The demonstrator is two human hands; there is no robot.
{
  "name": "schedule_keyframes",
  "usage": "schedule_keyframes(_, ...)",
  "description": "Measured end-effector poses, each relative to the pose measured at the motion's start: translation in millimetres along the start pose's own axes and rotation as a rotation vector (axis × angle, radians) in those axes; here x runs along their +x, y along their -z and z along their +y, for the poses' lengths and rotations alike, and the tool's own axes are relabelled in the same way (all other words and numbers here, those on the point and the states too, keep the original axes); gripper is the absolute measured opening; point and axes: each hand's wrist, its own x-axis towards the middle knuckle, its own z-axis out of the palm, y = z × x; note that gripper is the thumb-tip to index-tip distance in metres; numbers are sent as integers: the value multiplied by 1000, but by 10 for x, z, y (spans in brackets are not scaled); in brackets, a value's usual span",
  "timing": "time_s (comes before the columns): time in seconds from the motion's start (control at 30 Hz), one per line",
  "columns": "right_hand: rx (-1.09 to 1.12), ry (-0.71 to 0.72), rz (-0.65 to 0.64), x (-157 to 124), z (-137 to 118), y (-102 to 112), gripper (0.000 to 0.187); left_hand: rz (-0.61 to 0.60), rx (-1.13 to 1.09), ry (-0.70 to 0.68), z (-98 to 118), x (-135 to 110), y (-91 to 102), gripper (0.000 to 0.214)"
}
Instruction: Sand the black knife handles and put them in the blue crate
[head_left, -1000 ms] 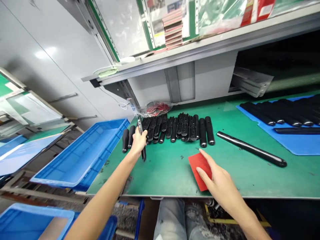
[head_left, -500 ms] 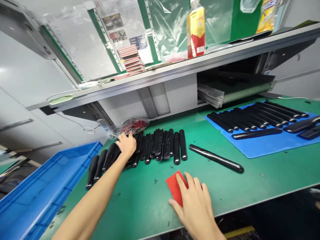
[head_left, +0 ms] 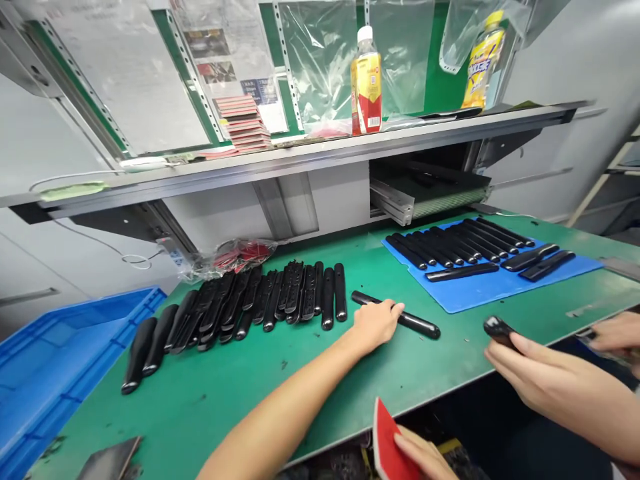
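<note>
My left hand (head_left: 377,324) is closed over a long glossy black handle-like part (head_left: 420,325), which lies on the green table. The fingers curl over its upper half, partly hiding it. At the bottom edge of the view, my right hand (head_left: 425,455) grips a thin red pad (head_left: 389,437) with a pale edge, held upright at the table's front edge. Left of my left hand, a row of similar black parts (head_left: 235,303) lies side by side, some showing their ribbed hollow inside.
A co-worker's hand (head_left: 545,377) holds a black part (head_left: 499,330) at the right. More black parts lie on a blue mat (head_left: 465,293). A blue crate (head_left: 75,347) stands left. The shelf (head_left: 300,155) above carries bottles and stacked red pads (head_left: 245,127).
My left hand has moved right from the row of parts to the single black part. My right hand has lifted the red pad off the table toward me. A co-worker's hands have come into view.
</note>
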Motion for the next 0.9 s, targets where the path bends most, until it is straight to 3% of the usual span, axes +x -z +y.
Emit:
schedule_keyframes(0.03, -13, 3, 15, 181, 66, 262, 26, -13, -16, 63, 50, 15, -35, 51)
schedule_keyframes(0.07, -54, 17, -48, 377, 139, 480, 27, -18, -40, 122, 95, 41, -62, 53)
schedule_keyframes(0.1, -108, 38, -11, 575, 211, 636, 29, -13, -72, 177, 138, 74, -81, 54)
schedule_keyframes(0.17, -142, 47, -50, 932, 325, 749, 32, 16, -170, 268, 205, 136, -80, 55)
schedule_keyframes(0.3, -161, 58, -161, 1360, 388, 407, 35, 94, -509, 338, 183, 59, 111, 52)
schedule_keyframes(0.4, -131, 43, -195, 1425, 316, -16, 42, 177, -869, 283, 0, -359, 338, 48)
schedule_keyframes(0.47, -80, 24, -182, 1326, 214, -311, 43, 230, -1115, 230, -172, -807, 453, 35)
schedule_keyframes(0.53, -11, 3, -161, 1093, 68, -610, 36, 268, -1305, 221, -361, -1313, 504, 44)
schedule_keyframes(0.57, 26, -7, -155, 931, -17, -761, 35, 297, -1392, 240, -457, -1560, 506, 51)
schedule_keyframes(0.67, 139, -44, -169, 350, -294, -1203, 35, 460, -1727, 371, -722, -2179, 457, 38)
schedule_keyframes(0.73, 217, -75, -192, -11, -468, -1472, 41, 547, -1888, 487, -855, -2466, 424, 35)
schedule_keyframes(0.8, 290, -108, -219, -274, -611, -1698, 50, 545, -1980, 569, -953, -2664, 409, 33)
schedule_keyframes(0.9, 491, -191, -278, -466, -736, -1933, 64, 458, -2137, 518, -1060, -2843, 388, 44)
